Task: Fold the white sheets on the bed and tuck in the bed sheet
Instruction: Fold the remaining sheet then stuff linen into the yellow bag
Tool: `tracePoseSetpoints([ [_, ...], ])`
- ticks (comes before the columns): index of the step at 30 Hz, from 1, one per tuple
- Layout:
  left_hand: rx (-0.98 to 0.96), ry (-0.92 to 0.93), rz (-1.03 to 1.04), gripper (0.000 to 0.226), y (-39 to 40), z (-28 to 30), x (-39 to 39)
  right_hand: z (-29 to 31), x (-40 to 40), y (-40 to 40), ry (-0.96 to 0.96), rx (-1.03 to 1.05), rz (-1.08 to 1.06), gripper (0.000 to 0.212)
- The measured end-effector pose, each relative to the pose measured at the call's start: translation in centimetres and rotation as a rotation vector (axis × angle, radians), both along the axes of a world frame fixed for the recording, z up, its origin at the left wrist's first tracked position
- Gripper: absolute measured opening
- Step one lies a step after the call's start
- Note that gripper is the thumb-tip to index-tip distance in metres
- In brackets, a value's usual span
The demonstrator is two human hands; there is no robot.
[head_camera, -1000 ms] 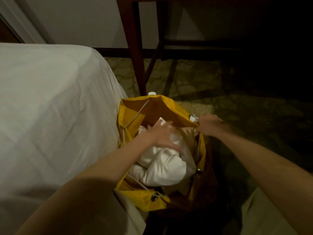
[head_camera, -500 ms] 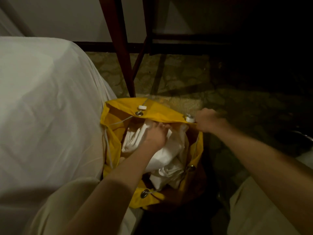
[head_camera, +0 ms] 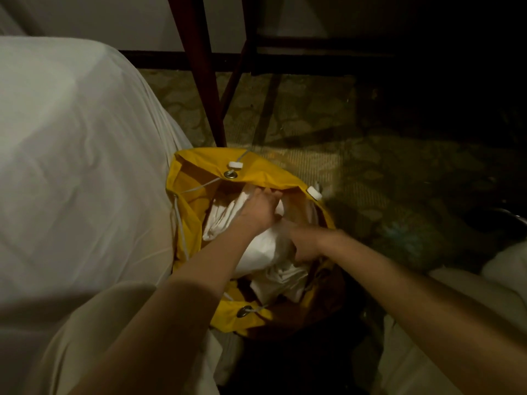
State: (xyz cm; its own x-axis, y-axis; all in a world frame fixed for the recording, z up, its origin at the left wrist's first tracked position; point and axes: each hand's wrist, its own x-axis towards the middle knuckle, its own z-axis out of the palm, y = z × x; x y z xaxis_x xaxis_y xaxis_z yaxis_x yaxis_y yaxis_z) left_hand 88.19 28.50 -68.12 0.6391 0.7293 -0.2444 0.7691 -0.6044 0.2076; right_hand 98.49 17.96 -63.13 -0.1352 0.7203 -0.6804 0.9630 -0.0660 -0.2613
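Note:
A bundle of white sheets (head_camera: 256,252) fills the open yellow drawstring bag (head_camera: 188,223) on the floor beside the bed. My left hand (head_camera: 261,209) reaches across the bundle, its fingertips curled over the sheets near the bag's far rim. My right hand (head_camera: 305,246), blurred by motion, is down in the bag's right side with its fingers curled into the white cloth. The bed (head_camera: 71,166), on the left, is covered by a smooth white bed sheet that hangs over its corner.
Dark wooden furniture legs (head_camera: 205,81) stand just behind the bag. Patterned carpet (head_camera: 356,166) spreads to the right, dim and shadowed. Pale cloth (head_camera: 499,269) shows at the right edge. The bag stands tight against the bed's side.
My right hand has let go of the bag's rim and dropped into the bag onto the sheets. My left hand has pushed further toward the far rim.

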Motion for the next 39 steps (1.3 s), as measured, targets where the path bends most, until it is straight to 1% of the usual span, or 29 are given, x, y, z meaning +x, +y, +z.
tracePoseSetpoints([
  [2, -0.009, -0.035, 0.003, 0.055, 0.0, 0.0, -0.3, -1.1, 0.0, -0.4, 0.016, 0.002, 0.009, 0.018],
  [4, -0.019, -0.051, -0.038, 0.057, -0.2, 0.4, -0.7, -1.5, 0.5, -0.5, 0.027, 0.013, -0.023, 0.02],
  [5, -0.027, -0.041, -0.081, 0.063, -0.4, 1.0, -0.9, -1.7, 0.9, -0.5, 0.037, 0.031, -0.038, 0.018],
  [8, -0.078, 0.07, -0.233, 0.1, -1.1, 3.4, -1.9, -1.4, 2.0, -0.5, 0.028, 0.024, -0.027, 0.025],
  [9, -0.077, 0.109, -0.277, 0.109, -1.6, 3.8, -2.4, -1.5, 2.4, -0.6, 0.027, 0.01, -0.015, 0.028],
  [11, -0.016, 0.207, -0.326, 0.115, -3.2, 3.3, -3.4, -1.5, 2.7, -0.8, 0.029, -0.005, 0.0, 0.034],
  [13, 0.093, 0.34, -0.319, 0.112, -4.6, 2.0, -4.2, -1.5, 2.7, -0.8, 0.03, 0.003, 0.025, 0.039],
  [15, 0.196, 0.383, -0.317, 0.1, -4.2, 1.0, -4.1, -1.8, 2.7, -0.6, 0.016, 0.014, 0.04, 0.044],
  [17, 0.258, 0.422, -0.302, 0.088, -2.6, 1.1, -3.3, -2.3, 2.8, -0.5, -0.025, 0.017, 0.049, 0.043],
  [19, 0.26, 0.408, -0.207, 0.077, -1.2, 1.5, -2.6, -2.8, 3.3, -0.6, -0.077, 0.009, 0.068, 0.04],
  [21, 0.253, 0.359, -0.135, 0.072, -1.0, 1.5, -2.2, -2.9, 3.5, -1.2, -0.171, -0.053, 0.13, 0.047],
  [23, 0.227, 0.334, -0.142, 0.073, -1.2, 0.9, -1.8, -3.4, 3.4, -2.1, -0.306, -0.102, 0.221, 0.051],
  [25, 0.199, 0.336, -0.166, 0.072, -1.6, 0.3, -1.6, -4.4, 2.7, -3.0, -0.484, -0.123, 0.34, 0.051],
  [26, 0.194, 0.327, -0.166, 0.069, -1.8, 0.1, -1.5, -5.1, 2.4, -3.3, -0.55, -0.129, 0.368, 0.051],
  [27, 0.189, 0.321, -0.163, 0.068, -1.8, 0.0, -1.4, -5.6, 2.1, -3.5, -0.572, -0.148, 0.378, 0.047],
  [29, 0.18, 0.316, -0.15, 0.067, -1.7, -0.1, -1.6, -5.6, 1.6, -3.7, -0.507, -0.151, 0.362, 0.036],
  [30, 0.179, 0.317, -0.146, 0.068, -1.6, -0.1, -1.6, -5.0, 1.3, -3.6, -0.446, -0.136, 0.323, 0.034],
  [33, 0.191, 0.305, -0.142, 0.071, -1.4, 0.0, -1.9, -2.7, 1.2, -3.0, -0.214, -0.019, 0.212, 0.036],
  [34, 0.187, 0.313, -0.145, 0.072, -1.4, 0.0, -1.9, -1.6, 1.5, -2.7, -0.195, 0.039, 0.256, 0.035],
  [35, 0.183, 0.328, -0.148, 0.073, -1.4, 0.1, -2.0, -0.2, 2.0, -2.2, -0.168, 0.043, 0.256, 0.032],
  [36, 0.185, 0.338, -0.151, 0.073, -1.4, 0.1, -2.0, 1.1, 2.8, -1.5, -0.144, -0.001, 0.186, 0.028],
  [37, 0.188, 0.352, -0.166, 0.074, -1.6, 0.2, -1.8, 2.6, 3.6, -0.8, -0.15, -0.05, 0.178, 0.023],
  [39, 0.195, 0.405, -0.246, 0.074, -1.8, 0.3, -1.4, 5.4, 5.2, 0.9, -0.177, -0.057, 0.233, 0.014],
])
